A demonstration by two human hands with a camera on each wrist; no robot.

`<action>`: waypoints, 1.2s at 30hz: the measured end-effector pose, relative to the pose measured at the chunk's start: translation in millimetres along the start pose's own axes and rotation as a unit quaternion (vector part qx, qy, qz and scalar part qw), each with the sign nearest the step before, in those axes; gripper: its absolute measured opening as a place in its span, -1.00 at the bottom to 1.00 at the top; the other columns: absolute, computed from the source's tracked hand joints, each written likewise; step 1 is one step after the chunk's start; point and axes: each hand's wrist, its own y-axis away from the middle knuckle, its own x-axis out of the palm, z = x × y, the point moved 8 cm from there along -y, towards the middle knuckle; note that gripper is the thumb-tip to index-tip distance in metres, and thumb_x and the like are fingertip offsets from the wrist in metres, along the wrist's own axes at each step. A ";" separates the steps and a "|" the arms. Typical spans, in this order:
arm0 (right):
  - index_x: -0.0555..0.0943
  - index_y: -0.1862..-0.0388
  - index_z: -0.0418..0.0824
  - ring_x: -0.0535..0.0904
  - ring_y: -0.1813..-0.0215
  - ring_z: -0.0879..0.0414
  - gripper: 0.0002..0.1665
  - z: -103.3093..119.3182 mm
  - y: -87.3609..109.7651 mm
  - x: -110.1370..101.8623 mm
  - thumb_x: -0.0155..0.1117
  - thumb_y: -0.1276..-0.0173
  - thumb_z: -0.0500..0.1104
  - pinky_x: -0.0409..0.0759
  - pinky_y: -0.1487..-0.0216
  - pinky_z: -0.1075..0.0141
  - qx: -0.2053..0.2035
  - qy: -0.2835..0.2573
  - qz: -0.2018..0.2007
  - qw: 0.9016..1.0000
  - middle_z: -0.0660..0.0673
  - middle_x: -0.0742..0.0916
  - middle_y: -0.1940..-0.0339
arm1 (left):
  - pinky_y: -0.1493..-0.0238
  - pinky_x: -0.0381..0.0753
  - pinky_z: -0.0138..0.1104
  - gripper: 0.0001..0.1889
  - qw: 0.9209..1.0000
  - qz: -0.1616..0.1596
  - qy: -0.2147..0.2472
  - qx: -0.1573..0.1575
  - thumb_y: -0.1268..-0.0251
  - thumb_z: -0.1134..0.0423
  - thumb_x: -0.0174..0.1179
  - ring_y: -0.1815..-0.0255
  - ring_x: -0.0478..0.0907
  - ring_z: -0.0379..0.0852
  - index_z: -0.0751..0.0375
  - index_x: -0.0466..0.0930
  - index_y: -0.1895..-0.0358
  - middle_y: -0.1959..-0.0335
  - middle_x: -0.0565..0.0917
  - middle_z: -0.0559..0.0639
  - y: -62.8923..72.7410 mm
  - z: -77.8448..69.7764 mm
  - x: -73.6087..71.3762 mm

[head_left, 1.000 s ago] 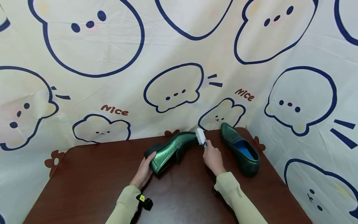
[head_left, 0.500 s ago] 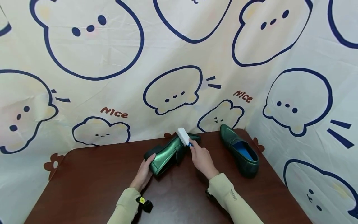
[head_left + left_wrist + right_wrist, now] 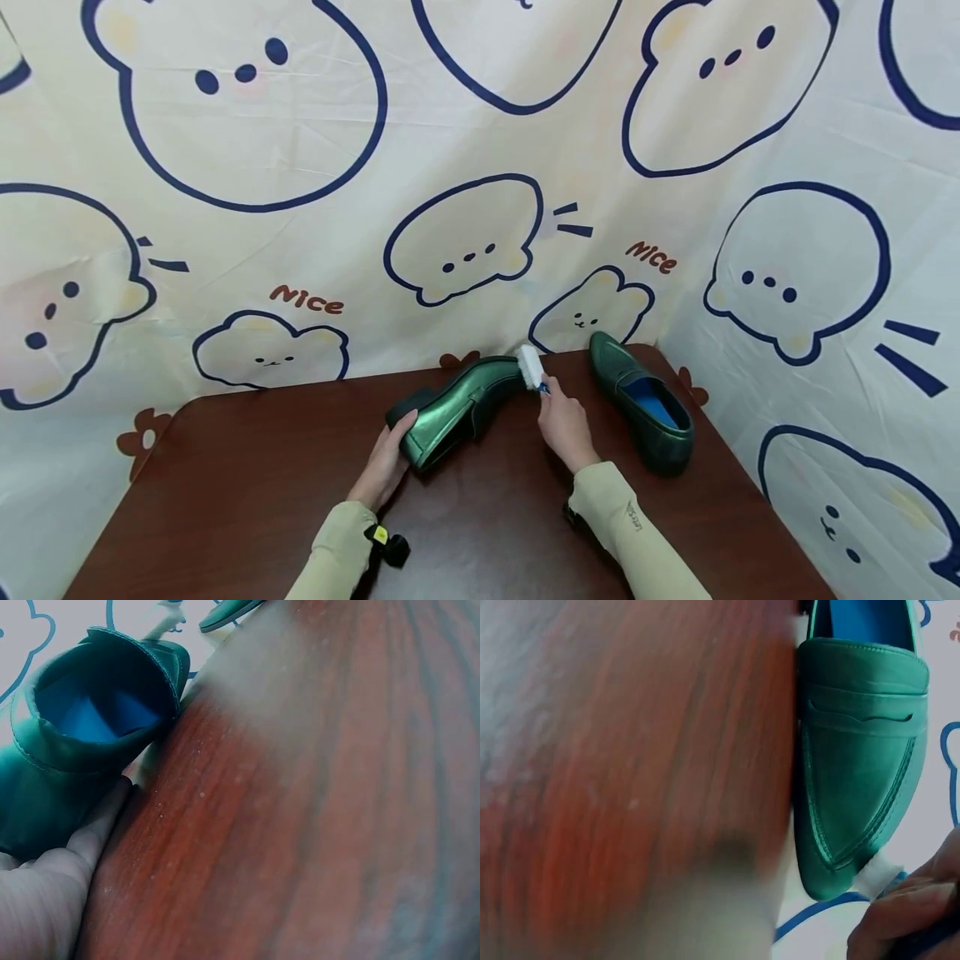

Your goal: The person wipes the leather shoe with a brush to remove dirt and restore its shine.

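A shiny green loafer [image 3: 450, 417] with a blue insole lies tilted on its side, its toe pointing to the back right. My left hand [image 3: 386, 458] grips it by the heel; in the left wrist view the thumb side of that hand [image 3: 52, 892] lies along the shoe's heel [image 3: 45, 787]. My right hand [image 3: 567, 423] holds a white-bristled brush [image 3: 531, 368] by its blue and white handle. The bristles are right at the toe of the loafer [image 3: 862, 765] in the right wrist view, where fingers [image 3: 907, 915] curl round the handle.
A second green loafer [image 3: 645, 408] stands upright at the right, toe toward the back. The brown wooden table [image 3: 247, 483] ends at a cloth wall [image 3: 315, 208] printed with cartoon bears behind and to the right.
The brush in my right hand went from the toe back over the loafer's upper, then out to the toe again. My left hand and the gripped loafer stay nearly still.
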 end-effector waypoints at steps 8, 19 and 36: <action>0.42 -0.44 -0.23 0.65 0.35 -0.07 -0.56 -14.6 -1.6 -0.3 0.02 -0.67 -0.18 0.57 0.31 0.10 0.038 -0.014 0.008 0.999 -0.35 0.78 0.03 | -0.16 0.54 -0.30 -0.21 1.000 -0.003 -0.003 -0.004 -0.51 -0.27 0.09 -0.20 0.48 -0.07 0.07 0.08 -0.58 -0.38 0.38 0.14 -0.3 0.4 1.0; 0.41 -0.45 -0.23 0.63 0.30 -0.05 -0.55 -15.3 -2.0 -5.2 0.01 -0.69 -0.14 0.58 0.24 0.12 0.045 -0.031 0.009 0.998 -0.38 0.74 -0.11 | -0.12 0.56 -0.33 -0.17 1.000 -0.010 -0.007 0.008 -0.52 -0.25 0.11 -0.19 0.48 -0.06 0.16 0.04 -0.59 -0.36 0.39 0.17 0.4 -0.8 4.4; 0.36 -0.54 -0.09 0.52 0.51 0.08 -0.44 -21.8 25.7 -26.9 0.12 -0.65 -0.05 0.52 0.40 0.21 -0.014 0.019 0.048 0.999 -0.18 0.75 0.31 | -0.25 0.51 -0.16 0.01 0.994 -0.052 -0.094 -0.014 -0.44 -0.40 0.09 -0.31 0.45 0.07 0.20 -0.10 -0.64 -0.46 0.30 0.24 8.6 -6.2 0.6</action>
